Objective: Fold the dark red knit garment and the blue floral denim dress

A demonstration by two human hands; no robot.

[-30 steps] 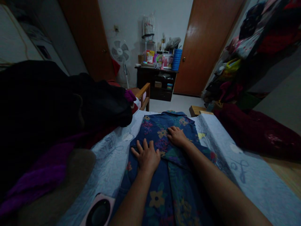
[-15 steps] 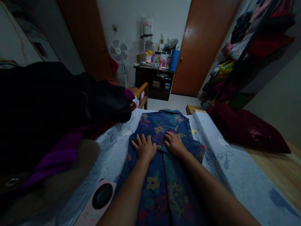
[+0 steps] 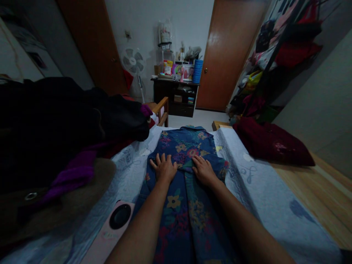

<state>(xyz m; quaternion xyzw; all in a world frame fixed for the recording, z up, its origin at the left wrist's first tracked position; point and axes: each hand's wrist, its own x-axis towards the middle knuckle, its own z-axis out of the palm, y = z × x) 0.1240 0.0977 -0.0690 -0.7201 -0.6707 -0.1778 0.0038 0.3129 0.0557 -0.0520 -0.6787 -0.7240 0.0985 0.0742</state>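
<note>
A blue floral garment (image 3: 173, 227) with a collar at its far end lies spread on a pale patterned sheet (image 3: 233, 176). Its sleeves are folded in over the body. My left hand (image 3: 165, 169) rests flat on its left half, fingers spread. On the right half, my right hand (image 3: 204, 171) presses flat on the folded sleeve, fingers stretched out and a little bent. Neither hand grips the cloth. Beside my left forearm lies a pink phone (image 3: 110, 229) with a round black camera ring.
Dark clothes (image 3: 68, 113) are heaped on the left, with a purple garment (image 3: 68, 176) among them. A folded maroon garment (image 3: 275, 143) lies at the right on a wooden board (image 3: 305, 187). Farther off stand a fan (image 3: 134, 62), a dark cabinet (image 3: 173, 96) and a wooden door (image 3: 220, 55).
The camera view has turned slightly to the right, so the scene sits a little farther left. Both hands stay flat on the garment in nearly the same places.
</note>
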